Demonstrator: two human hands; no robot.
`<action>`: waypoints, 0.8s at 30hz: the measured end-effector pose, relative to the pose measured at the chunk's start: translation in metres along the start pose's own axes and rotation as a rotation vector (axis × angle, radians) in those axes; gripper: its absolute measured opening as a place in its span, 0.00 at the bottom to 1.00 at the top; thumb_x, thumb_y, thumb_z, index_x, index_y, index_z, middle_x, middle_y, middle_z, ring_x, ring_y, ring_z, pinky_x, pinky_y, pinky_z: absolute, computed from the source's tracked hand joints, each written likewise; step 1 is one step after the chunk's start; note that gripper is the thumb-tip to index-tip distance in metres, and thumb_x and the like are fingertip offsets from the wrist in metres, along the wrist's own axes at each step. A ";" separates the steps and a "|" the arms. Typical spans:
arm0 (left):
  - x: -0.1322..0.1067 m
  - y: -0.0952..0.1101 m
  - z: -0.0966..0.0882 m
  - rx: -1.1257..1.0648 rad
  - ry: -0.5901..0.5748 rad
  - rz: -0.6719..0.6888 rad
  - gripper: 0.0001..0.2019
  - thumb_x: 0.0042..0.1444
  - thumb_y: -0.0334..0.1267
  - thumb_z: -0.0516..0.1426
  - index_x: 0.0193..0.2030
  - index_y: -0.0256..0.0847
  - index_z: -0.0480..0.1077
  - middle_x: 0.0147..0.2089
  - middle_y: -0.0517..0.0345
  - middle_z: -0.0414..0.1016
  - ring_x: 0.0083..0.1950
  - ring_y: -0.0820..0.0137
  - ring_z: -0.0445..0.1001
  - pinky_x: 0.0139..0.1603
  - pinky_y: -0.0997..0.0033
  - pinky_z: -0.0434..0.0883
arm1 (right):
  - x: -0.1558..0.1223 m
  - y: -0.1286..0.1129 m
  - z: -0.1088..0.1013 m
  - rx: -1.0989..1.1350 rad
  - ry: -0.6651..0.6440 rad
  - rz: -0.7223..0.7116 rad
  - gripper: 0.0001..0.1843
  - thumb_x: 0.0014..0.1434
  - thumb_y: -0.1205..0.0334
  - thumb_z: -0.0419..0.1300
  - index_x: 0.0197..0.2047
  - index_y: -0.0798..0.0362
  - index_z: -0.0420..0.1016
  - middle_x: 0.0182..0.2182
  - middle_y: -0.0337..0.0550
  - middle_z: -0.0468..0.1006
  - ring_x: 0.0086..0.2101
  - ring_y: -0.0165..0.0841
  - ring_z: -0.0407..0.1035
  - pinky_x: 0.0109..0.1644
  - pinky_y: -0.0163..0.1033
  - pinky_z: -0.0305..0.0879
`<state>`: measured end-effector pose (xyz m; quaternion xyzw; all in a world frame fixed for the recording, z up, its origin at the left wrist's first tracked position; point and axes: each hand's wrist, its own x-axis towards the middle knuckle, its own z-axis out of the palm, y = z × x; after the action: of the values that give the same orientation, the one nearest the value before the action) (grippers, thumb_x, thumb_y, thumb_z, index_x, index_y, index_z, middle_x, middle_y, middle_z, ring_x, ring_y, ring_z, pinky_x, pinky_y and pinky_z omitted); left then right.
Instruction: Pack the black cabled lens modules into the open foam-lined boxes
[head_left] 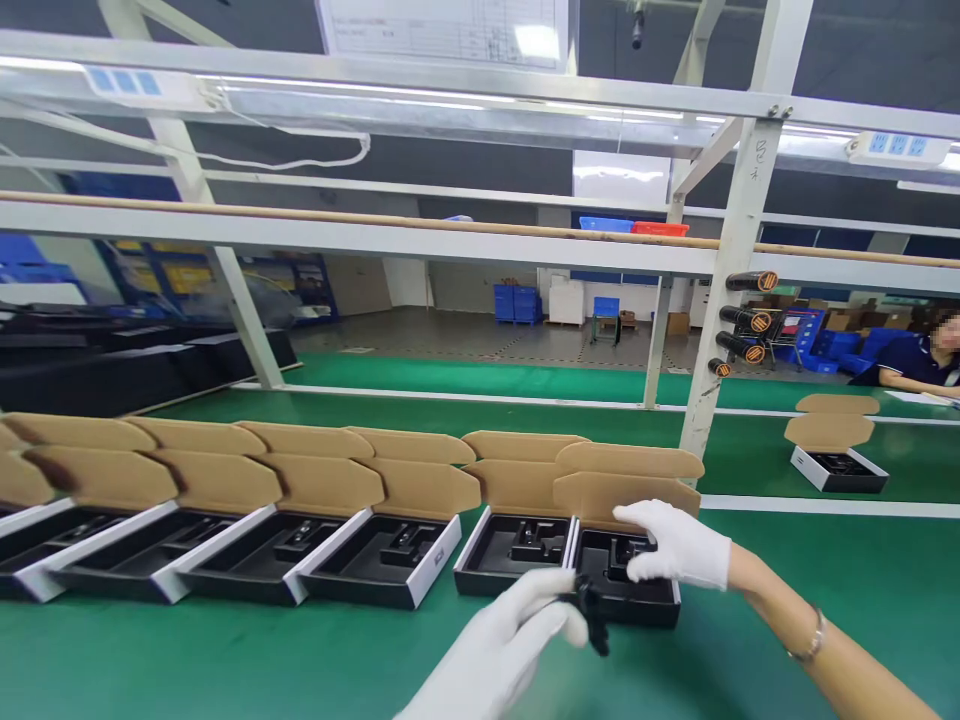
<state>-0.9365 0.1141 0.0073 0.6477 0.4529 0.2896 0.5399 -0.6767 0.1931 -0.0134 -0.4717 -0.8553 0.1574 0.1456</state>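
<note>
Several open cartons with black moulded trays, white edges and tan kraft lids (382, 555) sit in a row on a green counter (225, 665), lids up. Landmark: the end carton (626, 575), far right of the row.

Left white-gloved hand (495, 640) is just in front of the end carton, its fingers (529, 610) closed on a small black plastic part (592, 615). Part is held above the counter, right at the carton's front edge; can't tell if they touch.

Right white-gloved hand (675, 540) is over the back right of the end carton, fingers (645, 525) half curled, tips down toward the tray recess. Can't tell if they have hold of anything. Bare forearm with a thin metal bracelet (810, 635) runs from that hand to lower right.

Right of the end carton, well apart: one more open carton (836, 470), same type. Past that, a person in a navy polo (919, 365) at the far side of the counter. Behind the end carton: white steel rack upright (731, 300) carrying black cylinders with orange ends (750, 320). Blue crates (517, 303) stand on the floor further back.
</note>
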 end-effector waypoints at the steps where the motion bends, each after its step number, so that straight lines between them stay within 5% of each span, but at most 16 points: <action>1: 0.008 0.013 0.003 0.059 -0.022 0.084 0.14 0.59 0.47 0.50 0.35 0.43 0.72 0.41 0.59 0.76 0.27 0.76 0.63 0.26 0.76 0.61 | -0.006 -0.015 -0.009 0.120 0.033 -0.051 0.44 0.48 0.43 0.67 0.64 0.48 0.63 0.57 0.48 0.71 0.54 0.45 0.66 0.56 0.46 0.64; 4: 0.041 0.031 0.011 0.217 0.128 0.290 0.10 0.59 0.43 0.51 0.40 0.46 0.71 0.46 0.60 0.76 0.46 0.69 0.71 0.50 0.72 0.66 | -0.019 -0.048 -0.023 0.300 0.200 0.003 0.29 0.51 0.49 0.66 0.55 0.46 0.71 0.48 0.41 0.78 0.46 0.40 0.72 0.51 0.43 0.68; 7: 0.077 0.027 0.020 0.359 0.280 0.324 0.14 0.61 0.45 0.48 0.48 0.45 0.68 0.50 0.55 0.74 0.54 0.62 0.68 0.59 0.61 0.62 | -0.021 -0.050 -0.020 0.413 0.284 0.154 0.10 0.58 0.57 0.57 0.43 0.50 0.71 0.36 0.39 0.79 0.33 0.34 0.75 0.41 0.41 0.71; 10: 0.102 0.023 0.029 0.385 0.079 0.322 0.19 0.65 0.46 0.40 0.45 0.43 0.69 0.48 0.53 0.74 0.52 0.63 0.70 0.58 0.60 0.64 | -0.018 -0.034 -0.010 0.486 0.296 0.179 0.05 0.57 0.62 0.56 0.39 0.50 0.67 0.32 0.37 0.78 0.31 0.33 0.75 0.38 0.39 0.71; 12: 0.111 0.024 0.033 0.352 -0.109 0.300 0.22 0.65 0.51 0.38 0.46 0.42 0.68 0.41 0.55 0.76 0.42 0.67 0.74 0.49 0.65 0.70 | -0.015 -0.024 -0.004 0.417 0.399 0.183 0.08 0.55 0.63 0.56 0.40 0.50 0.68 0.33 0.39 0.78 0.33 0.34 0.74 0.39 0.40 0.71; 15: 0.119 0.028 0.031 0.343 -0.341 0.240 0.24 0.60 0.58 0.47 0.48 0.40 0.66 0.29 0.62 0.72 0.24 0.73 0.68 0.32 0.71 0.69 | -0.015 -0.012 -0.002 0.231 0.506 0.076 0.16 0.56 0.63 0.55 0.49 0.51 0.70 0.44 0.45 0.77 0.43 0.36 0.72 0.49 0.44 0.69; 17: 0.127 0.025 0.025 0.373 -0.441 0.203 0.24 0.53 0.59 0.56 0.47 0.40 0.67 0.27 0.65 0.70 0.20 0.75 0.63 0.25 0.74 0.65 | -0.016 -0.005 -0.002 0.086 0.408 0.020 0.17 0.58 0.63 0.54 0.51 0.50 0.73 0.47 0.45 0.76 0.47 0.37 0.70 0.53 0.43 0.66; 20: 0.143 0.006 0.014 0.475 -0.507 0.168 0.23 0.50 0.57 0.59 0.48 0.44 0.71 0.30 0.64 0.72 0.23 0.74 0.66 0.23 0.75 0.64 | -0.015 0.007 0.008 -0.151 0.129 0.134 0.13 0.62 0.58 0.54 0.44 0.47 0.79 0.39 0.43 0.79 0.41 0.37 0.72 0.46 0.41 0.67; 24: 0.160 -0.034 0.009 0.714 -0.443 0.191 0.19 0.53 0.50 0.59 0.49 0.45 0.74 0.32 0.59 0.76 0.31 0.67 0.75 0.32 0.70 0.71 | 0.000 0.019 0.040 -0.445 -0.124 0.326 0.17 0.57 0.49 0.61 0.42 0.53 0.81 0.40 0.52 0.78 0.41 0.44 0.73 0.42 0.43 0.67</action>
<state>-0.8708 0.2541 -0.0462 0.8795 0.3358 0.0176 0.3369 -0.6780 0.1974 -0.0576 -0.6128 -0.7890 0.0156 -0.0413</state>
